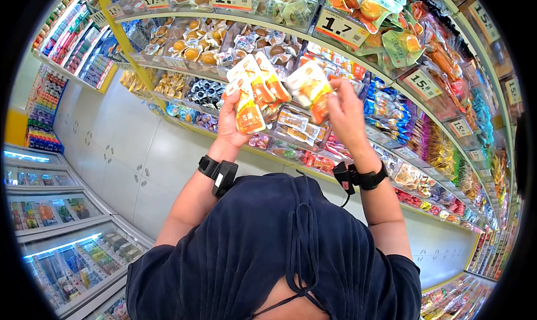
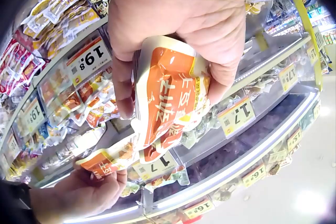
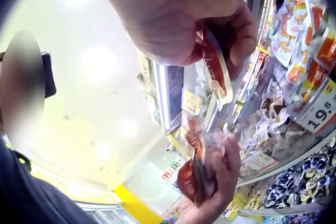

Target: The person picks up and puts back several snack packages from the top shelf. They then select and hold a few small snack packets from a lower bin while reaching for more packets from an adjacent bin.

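My left hand (image 1: pixel 227 124) grips a fanned bunch of several orange-and-white snack packets (image 1: pixel 249 108) in front of the shelf. In the left wrist view, thumb and fingers close around the sides of the stacked packets (image 2: pixel 165 90), printed side showing. To the right of the bunch, my right hand (image 1: pixel 348 114) pinches a single orange-and-white packet (image 1: pixel 311 90) by its edge, slightly blurred. The right wrist view has that single packet (image 3: pixel 216 69) edge-on between thumb and fingers, above the left hand (image 3: pixel 223 174) and its bunch.
Tiered shelves of bagged snacks curve around the front and right, with price tags (image 1: pixel 341 30) along their edges. Wrapped brown eggs (image 1: pixel 196 48) fill a bin behind the left hand. Glass-topped freezers (image 1: pixel 61 208) stand left across the tiled floor (image 1: pixel 128 152). A yellow post (image 1: pixel 126 37) rises at the shelf end.
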A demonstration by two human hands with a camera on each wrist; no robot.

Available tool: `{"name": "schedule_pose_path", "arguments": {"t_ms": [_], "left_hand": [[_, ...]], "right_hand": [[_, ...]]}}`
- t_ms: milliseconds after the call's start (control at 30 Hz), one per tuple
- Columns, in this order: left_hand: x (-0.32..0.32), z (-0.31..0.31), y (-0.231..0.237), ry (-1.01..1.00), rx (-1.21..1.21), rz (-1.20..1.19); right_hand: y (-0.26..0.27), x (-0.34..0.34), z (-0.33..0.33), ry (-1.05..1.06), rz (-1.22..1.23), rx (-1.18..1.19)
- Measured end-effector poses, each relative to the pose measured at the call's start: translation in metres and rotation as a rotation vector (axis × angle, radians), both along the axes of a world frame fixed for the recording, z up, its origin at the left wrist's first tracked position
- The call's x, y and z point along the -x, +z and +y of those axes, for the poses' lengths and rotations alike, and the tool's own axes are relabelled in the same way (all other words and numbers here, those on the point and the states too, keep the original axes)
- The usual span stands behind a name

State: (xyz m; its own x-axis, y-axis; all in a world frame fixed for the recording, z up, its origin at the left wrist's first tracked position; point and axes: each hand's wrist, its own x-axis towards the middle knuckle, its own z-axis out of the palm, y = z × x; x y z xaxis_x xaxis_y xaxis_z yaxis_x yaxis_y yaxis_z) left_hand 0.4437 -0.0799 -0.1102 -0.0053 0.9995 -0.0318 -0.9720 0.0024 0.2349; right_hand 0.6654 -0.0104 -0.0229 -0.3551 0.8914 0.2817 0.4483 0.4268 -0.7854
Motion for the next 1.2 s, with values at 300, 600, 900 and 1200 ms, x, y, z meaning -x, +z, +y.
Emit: {"name": "schedule_pose_path", "arguments": {"t_ms": [300,600,900,1200], "left_hand": [[0.008,-0.01,-0.003,0.037,-0.005,0.052],[0.014,-0.02,-0.008,0.062,0.026,0.091],[0.006,-0.016,0.002,0.073,0.029,0.108],[-0.004,-0.002,-0.005,-0.014,0.066,0.088]], "right_hand": [[-0.028,-0.018,0.085,-0.082,-0.415,-0.328],[-0.097,-0.003,0.15,0.019,-0.398,-0.281],[-0.098,-0.004,0.14,-0.031,-0.437,-0.354],[-0.013,0.03,0.047,0.261,0.114,0.319]]}}
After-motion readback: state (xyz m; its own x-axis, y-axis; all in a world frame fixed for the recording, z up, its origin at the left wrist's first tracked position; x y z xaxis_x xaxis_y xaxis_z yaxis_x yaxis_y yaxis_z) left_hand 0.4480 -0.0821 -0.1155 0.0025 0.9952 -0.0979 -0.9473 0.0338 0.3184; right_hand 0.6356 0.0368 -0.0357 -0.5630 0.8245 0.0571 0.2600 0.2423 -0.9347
